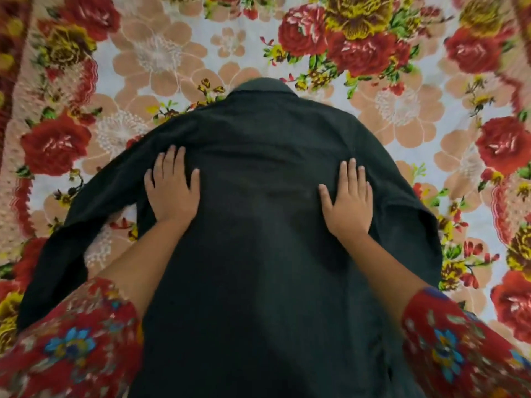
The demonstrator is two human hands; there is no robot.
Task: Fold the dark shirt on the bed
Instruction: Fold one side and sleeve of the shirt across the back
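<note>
- Shirt [258, 254]: dark, spread over the bed [161, 53], collar [263, 86] at 12 o'clock, hem toward you at 6.
- Left hand [172, 193]: yours, at 9 o'clock on the shirt; fingers straight, slightly spread, palm pressed flat, gripping nothing.
- Right hand [347, 202]: yours, at 3 o'clock on the shirt; fingers straight, palm flat, gripping nothing.
- Bed: floral cover, red roses all round the shirt.

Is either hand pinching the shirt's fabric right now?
No, the left hand and the right hand both lie flat, fingers straight, on the dark shirt.
</note>
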